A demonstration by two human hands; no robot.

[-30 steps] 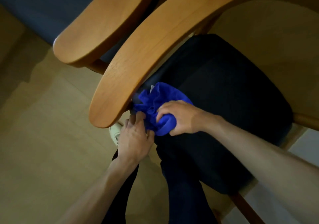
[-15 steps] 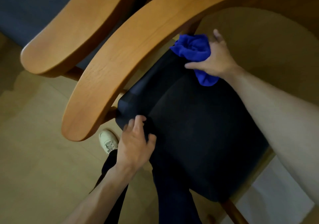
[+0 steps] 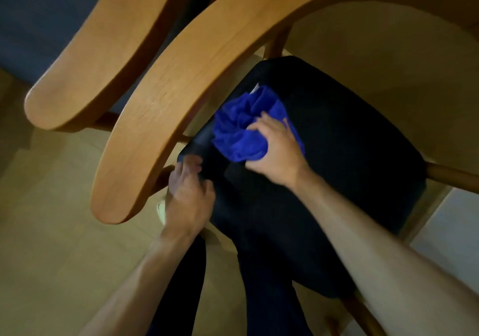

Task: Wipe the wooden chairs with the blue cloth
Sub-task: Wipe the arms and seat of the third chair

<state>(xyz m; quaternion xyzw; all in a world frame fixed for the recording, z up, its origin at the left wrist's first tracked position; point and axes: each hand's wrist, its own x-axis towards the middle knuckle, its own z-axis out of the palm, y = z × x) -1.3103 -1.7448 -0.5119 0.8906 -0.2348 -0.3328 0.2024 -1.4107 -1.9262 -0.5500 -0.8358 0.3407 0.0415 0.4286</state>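
In the head view, the right hand (image 3: 278, 151) is bunching the soft, crumpled blue cloth (image 3: 239, 131) at mid-frame, its grip closed over it on the dark padded seat (image 3: 350, 141). It looks light and limp, best gathered in the palm. The left hand (image 3: 189, 195) is clasping the seat's front corner. Two curved wooden chair backs (image 3: 181, 82) are crossing the upper left; one cloth.

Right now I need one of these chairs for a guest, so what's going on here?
A person is cleaning a chair. The right hand presses a bunched blue cloth onto the dark padded seat, close under the curved wooden backrest. The left hand grips the seat's front corner, steadying it. A second wooden chair stands alongside, untouched.
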